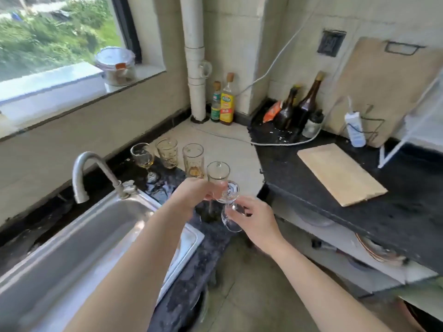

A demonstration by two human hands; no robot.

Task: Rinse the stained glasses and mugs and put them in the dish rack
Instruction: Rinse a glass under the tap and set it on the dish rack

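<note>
Head view looks down on a dark speckled desk (359,178) in a kitchen corner under a window, a steel sink (79,250) and tap (86,168) at left. A cutting board (340,173) lies on the right. Four glasses stand behind the sink: a stemmed glass (142,156) with amber dregs, two stained tumblers (167,152) (193,161), and a clear tumbler (217,173). The left hand (191,195) and right hand (254,219) each grip a tilted clear wine glass (231,202) above the desk edge.

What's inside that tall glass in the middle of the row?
The tall glass holds a little amber liquid at the bottom; the rest looks empty. Its base is hidden behind the left hand.
</note>
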